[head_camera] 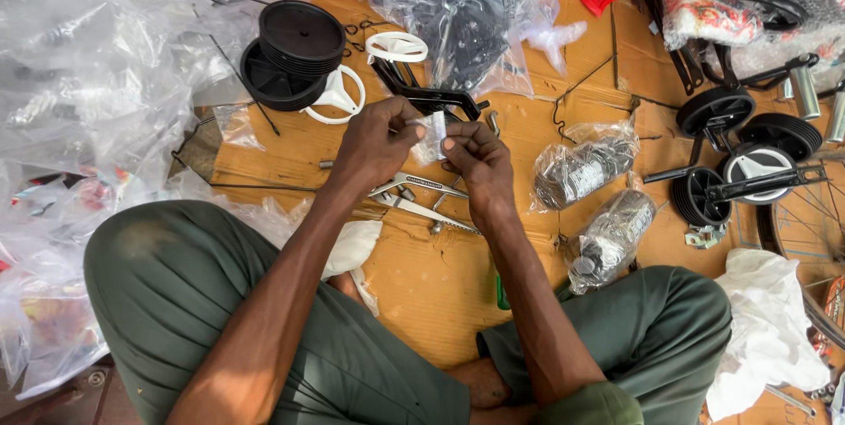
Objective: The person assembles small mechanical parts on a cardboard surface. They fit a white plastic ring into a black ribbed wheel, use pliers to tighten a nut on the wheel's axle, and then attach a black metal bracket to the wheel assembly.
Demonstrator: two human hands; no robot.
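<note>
A small clear plastic bag point(431, 136) is held up between both hands, over the brown cardboard floor sheet point(422, 275). The bag stands tall, with its long side going up and down. It is thin, shiny and crinkly.

The left hand point(374, 145) is curled in a loose fist, and its grip pinches the bag's left edge between thumb and fingers. A small silver metal piece point(414, 123) sticks out there, but I cannot tell what it is. The right hand point(475, 161) bends in from the other side, and its fingertips pinch the bag's right edge. Both arms reach forward from the crossed legs in green trousers point(194, 302).

Just under the hands lie silver metal wrenches point(422, 198), long and flat. Farther off sit stacked round black wheels point(295, 51), white wheel discs point(396, 47), and shiny bags of small metal parts point(585, 170).
</note>
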